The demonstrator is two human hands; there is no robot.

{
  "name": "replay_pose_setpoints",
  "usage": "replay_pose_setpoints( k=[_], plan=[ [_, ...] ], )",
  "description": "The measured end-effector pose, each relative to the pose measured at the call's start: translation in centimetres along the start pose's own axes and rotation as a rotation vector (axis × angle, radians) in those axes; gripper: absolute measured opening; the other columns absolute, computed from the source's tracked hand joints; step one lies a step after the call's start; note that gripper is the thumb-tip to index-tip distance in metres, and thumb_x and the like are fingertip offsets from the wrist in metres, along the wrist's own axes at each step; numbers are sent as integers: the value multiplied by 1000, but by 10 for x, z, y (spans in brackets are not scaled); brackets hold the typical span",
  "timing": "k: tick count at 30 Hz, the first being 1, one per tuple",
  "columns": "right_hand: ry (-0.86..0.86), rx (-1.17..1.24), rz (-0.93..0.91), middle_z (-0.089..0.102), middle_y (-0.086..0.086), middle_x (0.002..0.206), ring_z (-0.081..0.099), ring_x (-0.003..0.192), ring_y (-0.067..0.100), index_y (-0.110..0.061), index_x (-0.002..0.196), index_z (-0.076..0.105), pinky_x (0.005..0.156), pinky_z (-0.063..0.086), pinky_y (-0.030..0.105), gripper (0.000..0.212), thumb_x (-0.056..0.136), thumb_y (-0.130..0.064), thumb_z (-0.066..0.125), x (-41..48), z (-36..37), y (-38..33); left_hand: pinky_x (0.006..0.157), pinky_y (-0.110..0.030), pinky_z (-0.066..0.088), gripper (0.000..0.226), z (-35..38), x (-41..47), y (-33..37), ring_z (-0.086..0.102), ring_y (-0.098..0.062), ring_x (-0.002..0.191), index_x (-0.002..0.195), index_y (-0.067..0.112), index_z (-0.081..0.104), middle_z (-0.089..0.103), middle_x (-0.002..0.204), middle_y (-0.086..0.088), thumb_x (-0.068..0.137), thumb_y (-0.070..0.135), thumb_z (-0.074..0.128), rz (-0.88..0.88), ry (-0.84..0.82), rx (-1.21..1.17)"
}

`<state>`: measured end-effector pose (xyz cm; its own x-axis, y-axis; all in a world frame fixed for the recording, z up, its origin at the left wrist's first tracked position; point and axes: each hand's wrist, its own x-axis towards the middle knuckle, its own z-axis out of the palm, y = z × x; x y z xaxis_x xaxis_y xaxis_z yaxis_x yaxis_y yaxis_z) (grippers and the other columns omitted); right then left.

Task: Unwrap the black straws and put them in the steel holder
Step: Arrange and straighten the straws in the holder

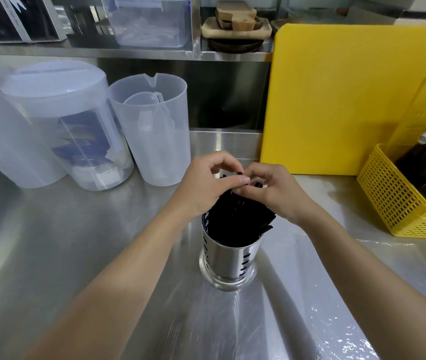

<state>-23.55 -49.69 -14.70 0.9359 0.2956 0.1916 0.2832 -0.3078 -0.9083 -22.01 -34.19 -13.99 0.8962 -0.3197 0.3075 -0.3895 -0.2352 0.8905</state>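
Observation:
A perforated steel holder (232, 258) stands upright on the steel counter, near the middle. A bundle of black straws (238, 216) sits in it, leaning to the right, with a clear wrapper around the top end. My left hand (204, 188) and my right hand (277, 190) meet just above the bundle. Both pinch the clear wrapper at the straw tips between thumb and fingers. The tips themselves are mostly hidden by my fingers.
Translucent plastic jugs (154, 131) and a lidded container (61, 120) stand at the back left. A yellow cutting board (336, 100) leans at the back right, beside a yellow perforated basket (399, 198) holding a black scale. Clear plastic film (323, 320) lies on the counter at front right.

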Motion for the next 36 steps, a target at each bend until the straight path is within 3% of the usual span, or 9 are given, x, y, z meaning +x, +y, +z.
replay_pose_setpoints(
  k=[2,5,8,13,17,20,25,30,36],
  plan=[
    [30,6,-40,59,-1,69,54,65,3,-16,69,59,65,42,16,22,80,1,64,3,-1,-4,93,-38,48,16,-3,0,3,64,-12,91,86,23,65,68,91,4,74,21,74,6,-40,-24],
    [174,96,-67,60,-6,64,55,61,2,-15,69,54,64,43,18,23,82,1,62,8,-13,-10,95,-21,42,45,-12,-2,-3,58,-3,104,108,32,55,63,108,12,69,32,76,-57,-124,-14],
    [270,164,-75,69,-11,62,62,64,6,-17,71,51,65,48,22,23,85,-1,59,11,-26,-12,99,-22,37,60,-16,-5,-17,53,-5,113,117,33,48,59,116,9,67,24,80,-162,-214,46],
    [299,153,-30,68,-7,62,62,63,8,-17,71,51,61,47,21,24,84,0,60,7,-24,-4,87,-13,42,43,-7,-8,-31,58,-5,97,98,34,55,61,101,12,70,11,78,-175,-170,67],
    [233,107,-6,63,5,69,60,60,6,-16,71,52,59,46,16,21,82,-2,63,3,-18,3,87,-27,47,31,0,-7,-34,63,-11,89,80,39,60,66,87,9,75,13,74,-141,-125,110],
    [199,107,5,61,4,69,60,59,7,-16,73,55,59,46,17,20,81,0,64,3,-15,7,82,-32,49,25,1,-6,-37,64,-17,85,71,37,62,66,78,8,79,15,70,-159,-95,100],
    [157,114,48,61,1,67,59,56,1,-13,74,56,55,46,12,18,81,2,63,1,-11,11,69,-21,51,17,1,-7,-41,63,-3,67,69,26,66,66,67,10,75,13,74,-201,-46,-51],
    [129,132,51,60,-1,68,58,57,-1,-15,76,57,55,44,11,20,81,4,62,1,-11,12,73,-28,54,18,1,-7,-44,66,-7,70,66,29,68,69,67,9,71,14,77,-206,-29,-62],
    [105,132,33,64,-10,62,58,59,-1,-17,74,61,55,43,10,20,81,1,63,2,-10,10,69,-23,55,4,3,-10,-40,68,-3,70,73,40,73,73,70,12,69,37,72,-201,3,-87]
  ],
)
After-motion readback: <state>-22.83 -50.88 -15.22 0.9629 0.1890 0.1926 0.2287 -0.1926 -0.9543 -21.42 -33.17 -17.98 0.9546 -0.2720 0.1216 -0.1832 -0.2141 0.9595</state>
